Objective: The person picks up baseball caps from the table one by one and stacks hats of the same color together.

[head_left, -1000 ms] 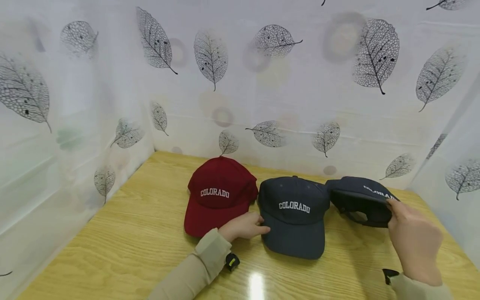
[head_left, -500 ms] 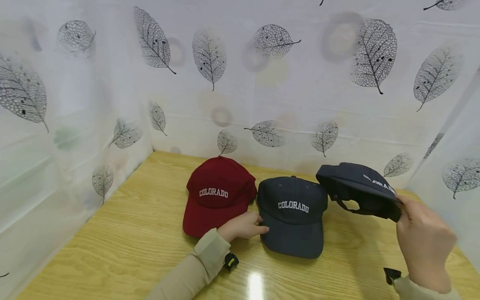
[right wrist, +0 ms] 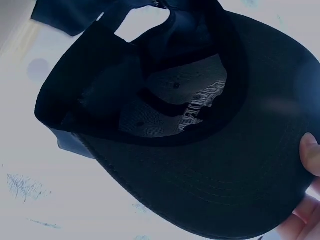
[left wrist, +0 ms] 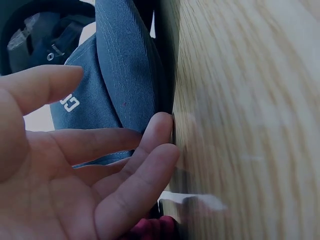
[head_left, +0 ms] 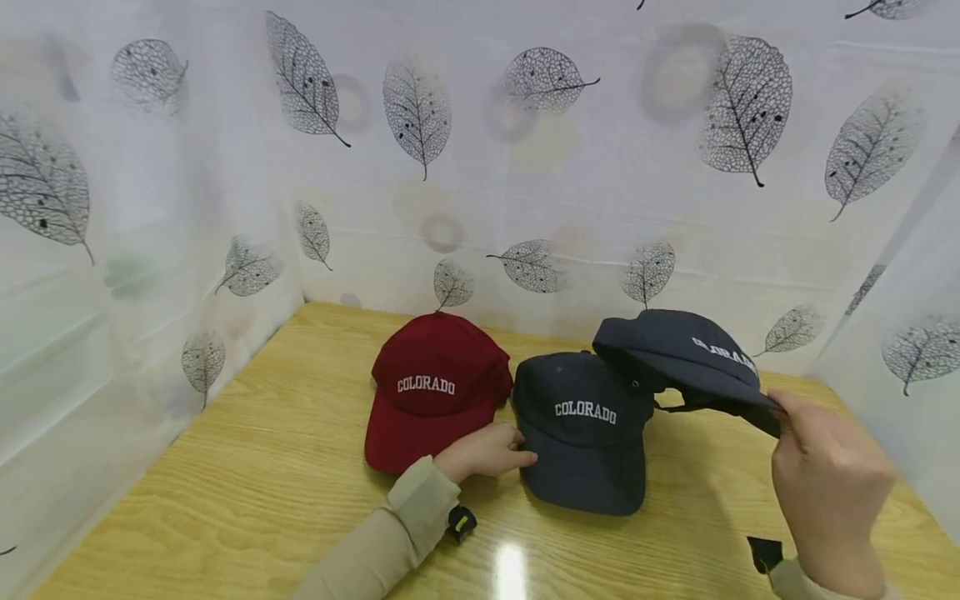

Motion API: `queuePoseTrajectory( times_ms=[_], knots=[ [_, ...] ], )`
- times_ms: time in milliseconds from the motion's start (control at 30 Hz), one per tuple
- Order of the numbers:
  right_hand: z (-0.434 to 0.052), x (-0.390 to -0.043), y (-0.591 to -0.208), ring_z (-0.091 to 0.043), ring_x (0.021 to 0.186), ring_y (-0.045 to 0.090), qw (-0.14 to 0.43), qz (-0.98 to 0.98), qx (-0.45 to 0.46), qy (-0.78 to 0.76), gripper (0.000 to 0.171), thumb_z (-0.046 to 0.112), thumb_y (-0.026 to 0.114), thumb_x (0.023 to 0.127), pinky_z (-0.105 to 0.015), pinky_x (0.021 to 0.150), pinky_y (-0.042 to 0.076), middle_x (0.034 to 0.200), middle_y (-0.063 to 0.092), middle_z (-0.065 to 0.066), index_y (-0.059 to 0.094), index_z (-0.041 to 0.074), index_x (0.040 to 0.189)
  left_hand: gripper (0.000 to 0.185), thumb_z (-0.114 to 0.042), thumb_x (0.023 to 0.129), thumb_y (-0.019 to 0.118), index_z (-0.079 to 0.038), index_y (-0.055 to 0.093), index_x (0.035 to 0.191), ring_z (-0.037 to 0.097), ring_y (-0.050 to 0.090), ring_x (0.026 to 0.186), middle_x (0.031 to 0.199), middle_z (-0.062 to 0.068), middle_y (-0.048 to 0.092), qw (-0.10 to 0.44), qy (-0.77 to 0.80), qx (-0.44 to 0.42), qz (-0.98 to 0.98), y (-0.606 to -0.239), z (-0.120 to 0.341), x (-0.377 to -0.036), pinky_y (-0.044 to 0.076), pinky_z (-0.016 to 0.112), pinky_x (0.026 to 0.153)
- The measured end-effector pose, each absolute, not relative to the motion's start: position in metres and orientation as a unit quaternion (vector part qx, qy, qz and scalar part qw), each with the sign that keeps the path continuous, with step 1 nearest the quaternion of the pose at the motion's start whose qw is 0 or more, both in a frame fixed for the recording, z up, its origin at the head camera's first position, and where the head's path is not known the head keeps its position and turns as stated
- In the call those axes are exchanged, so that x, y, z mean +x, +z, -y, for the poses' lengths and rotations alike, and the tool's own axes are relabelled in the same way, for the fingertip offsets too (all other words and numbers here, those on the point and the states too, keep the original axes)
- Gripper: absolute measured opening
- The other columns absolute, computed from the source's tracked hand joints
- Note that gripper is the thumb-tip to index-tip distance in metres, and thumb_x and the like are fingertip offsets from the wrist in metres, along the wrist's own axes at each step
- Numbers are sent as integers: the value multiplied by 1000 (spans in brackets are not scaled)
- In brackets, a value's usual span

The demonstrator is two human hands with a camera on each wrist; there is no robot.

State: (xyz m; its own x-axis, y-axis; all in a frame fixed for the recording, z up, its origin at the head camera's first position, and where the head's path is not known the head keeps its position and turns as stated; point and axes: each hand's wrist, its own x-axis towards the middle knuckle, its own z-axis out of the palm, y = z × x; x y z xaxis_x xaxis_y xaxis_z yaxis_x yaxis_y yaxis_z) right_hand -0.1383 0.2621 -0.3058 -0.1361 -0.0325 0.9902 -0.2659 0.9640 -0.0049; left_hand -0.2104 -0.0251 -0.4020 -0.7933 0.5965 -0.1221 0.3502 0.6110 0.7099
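On the wooden table (head_left: 225, 500), three caps bearing the word COLORADO were in view: one red and two navy. The red cap (head_left: 437, 387) lay at about ten o'clock from the table's middle, and the resting navy cap (head_left: 581, 429) sat just beside it toward three o'clock, the two crowns touching. The left hand (head_left: 486, 451) lay with straight, relaxed fingers (left wrist: 150, 135) along the near edge of that resting navy cap, where its brim met the red one, touching the fabric without curling round it. The right hand (head_left: 828, 483) pinched the lifted navy cap (head_left: 678, 354) by the edge of its brim, thumb (right wrist: 310, 152) showing under the rim in the right wrist view, and held it tilted in the air at about two o'clock, its crown overlapping the back of the resting navy cap as seen from the head camera. Such a cap would likely handle as light and soft in the crown, stiff only in the brim, so the brim looked the surest place to take hold. White curtains (head_left: 525, 167) printed with leaves closed the table in on three sides.
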Motion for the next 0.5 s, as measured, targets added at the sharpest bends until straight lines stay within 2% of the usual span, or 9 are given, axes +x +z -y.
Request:
queuePoseTrajectory(
  times_ms=[233,400,500],
  knots=[
    [-233,-136,-305,-35,47,51,649,740,142,102,14,3,55,84,-45,39,33,61,59,-16,66,1,76,35,-19,87,56,-14,43,54,6,30,37,44,-7,29,170,356,284,-874,-401,26,-210,26,19,41],
    [-220,-139,-312,-33,50,55,640,739,186,100,15,6,55,86,-43,42,39,64,61,-15,66,0,77,33,-20,87,56,-12,46,56,7,30,37,44,-7,30,168,354,284,-875,-401,26,-210,26,19,41],
    [-215,-142,-319,-32,52,56,627,745,208,90,20,6,50,89,-43,42,41,66,61,-14,67,1,78,31,-21,87,56,-12,48,58,7,31,37,43,-7,30,168,346,280,-880,-402,26,-210,28,20,42]
  ],
)
